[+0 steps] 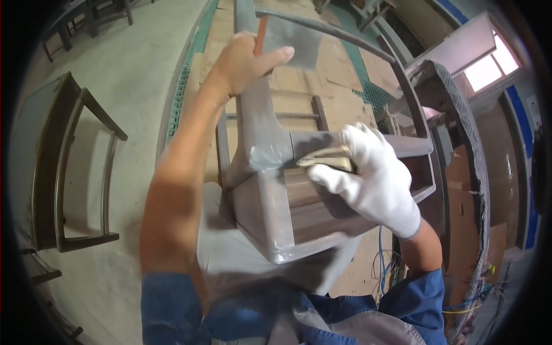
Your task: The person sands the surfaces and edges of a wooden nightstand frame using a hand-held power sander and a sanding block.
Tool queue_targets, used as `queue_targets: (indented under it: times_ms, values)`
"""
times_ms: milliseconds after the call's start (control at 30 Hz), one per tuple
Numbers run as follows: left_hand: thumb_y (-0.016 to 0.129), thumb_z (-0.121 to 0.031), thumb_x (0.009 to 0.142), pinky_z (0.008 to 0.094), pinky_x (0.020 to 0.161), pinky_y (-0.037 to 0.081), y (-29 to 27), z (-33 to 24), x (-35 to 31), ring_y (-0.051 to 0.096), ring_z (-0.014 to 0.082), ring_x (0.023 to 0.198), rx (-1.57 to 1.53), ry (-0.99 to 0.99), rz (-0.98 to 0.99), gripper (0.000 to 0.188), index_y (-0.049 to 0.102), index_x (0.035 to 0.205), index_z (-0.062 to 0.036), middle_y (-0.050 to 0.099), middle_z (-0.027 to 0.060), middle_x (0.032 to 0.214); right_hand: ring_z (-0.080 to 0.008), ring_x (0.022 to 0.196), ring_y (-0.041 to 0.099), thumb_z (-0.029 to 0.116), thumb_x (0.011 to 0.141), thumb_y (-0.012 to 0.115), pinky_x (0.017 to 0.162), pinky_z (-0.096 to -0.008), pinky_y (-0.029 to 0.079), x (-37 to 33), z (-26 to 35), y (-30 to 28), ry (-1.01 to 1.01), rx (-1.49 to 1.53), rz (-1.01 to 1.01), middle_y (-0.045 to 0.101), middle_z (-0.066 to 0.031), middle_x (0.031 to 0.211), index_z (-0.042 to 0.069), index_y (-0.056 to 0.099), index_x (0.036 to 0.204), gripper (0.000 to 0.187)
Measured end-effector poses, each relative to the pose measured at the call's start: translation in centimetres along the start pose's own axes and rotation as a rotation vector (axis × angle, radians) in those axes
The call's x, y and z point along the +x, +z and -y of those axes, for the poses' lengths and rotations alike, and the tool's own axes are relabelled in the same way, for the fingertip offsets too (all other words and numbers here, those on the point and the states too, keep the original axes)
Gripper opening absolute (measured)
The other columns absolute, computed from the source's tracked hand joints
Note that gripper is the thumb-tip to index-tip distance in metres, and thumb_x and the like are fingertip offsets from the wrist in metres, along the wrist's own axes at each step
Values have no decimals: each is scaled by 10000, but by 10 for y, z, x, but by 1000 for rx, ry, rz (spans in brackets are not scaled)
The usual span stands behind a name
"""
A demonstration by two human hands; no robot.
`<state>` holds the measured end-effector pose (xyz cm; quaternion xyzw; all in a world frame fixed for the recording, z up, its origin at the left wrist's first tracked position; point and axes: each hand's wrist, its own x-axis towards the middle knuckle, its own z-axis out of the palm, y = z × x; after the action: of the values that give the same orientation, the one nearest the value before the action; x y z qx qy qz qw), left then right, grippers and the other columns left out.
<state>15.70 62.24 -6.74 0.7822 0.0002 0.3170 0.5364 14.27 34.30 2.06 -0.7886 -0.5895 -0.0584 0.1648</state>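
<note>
A grey-brown wooden chair frame [261, 123] lies tipped in front of me, its thick post running away from my body. My left hand [244, 60] is bare and wraps round the far part of that post, thumb stretched across it. Beside the thumb stands a narrow orange strip [261, 35]; whether the hand holds it, I cannot tell. My right hand [376, 175], in a white glove, pinches a folded, tan-edged piece that looks like sandpaper [328, 158]. It sits against the rail near the joint with the post. A pale, shiny patch [269, 156] marks that joint.
Cardboard sheets [345, 75] and green mesh [371, 72] cover the surface beneath the frame. Another dark wooden piece of furniture [63, 167] lies on the floor at left. At right stand a padded-edge rack [468, 138] and loose cables [382, 264].
</note>
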Motion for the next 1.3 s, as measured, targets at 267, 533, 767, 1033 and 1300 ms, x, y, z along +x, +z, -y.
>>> queue_targets:
  times_ms: [267, 533, 767, 1033, 1300]
  values:
    - [764, -552, 855, 352, 579, 448, 5, 10, 3, 528, 166, 544, 17, -72, -24, 622, 614, 599, -6, 544, 45, 554, -373, 711, 693, 217, 805, 786, 665, -455, 562, 98, 18, 66, -218, 19, -59, 673, -178, 730, 26, 692, 890, 229]
    - [750, -597, 838, 412, 620, 474, -3, 8, 4, 523, 259, 543, 142, 28, 8, 699, 545, 590, 24, 500, 114, 547, -202, 743, 692, 221, 839, 855, 706, -348, 556, 24, 1, -20, 195, 231, 49, 710, -99, 840, 73, 651, 952, 276]
    - [785, -551, 824, 356, 540, 404, 6, 18, 10, 466, 171, 512, 55, -3, 7, 643, 507, 547, -42, 480, 38, 541, -339, 818, 620, 291, 943, 746, 775, -454, 510, 8, -62, 6, 273, -332, -26, 646, -174, 821, 30, 648, 897, 282]
    - [748, -499, 872, 337, 577, 431, 9, 9, 8, 525, 130, 567, -20, -10, 10, 558, 600, 608, -30, 562, 10, 582, -337, 776, 617, 205, 866, 732, 753, -451, 496, 42, -13, 52, -7, -287, -251, 619, -137, 749, 89, 615, 783, 185]
    - [755, -494, 869, 305, 515, 306, 4, 18, 17, 373, 92, 520, -20, -40, 50, 597, 427, 540, -119, 407, -44, 542, -395, 826, 684, 353, 989, 681, 751, -463, 543, -69, -177, -15, 549, -504, -199, 720, -203, 901, 32, 710, 984, 322]
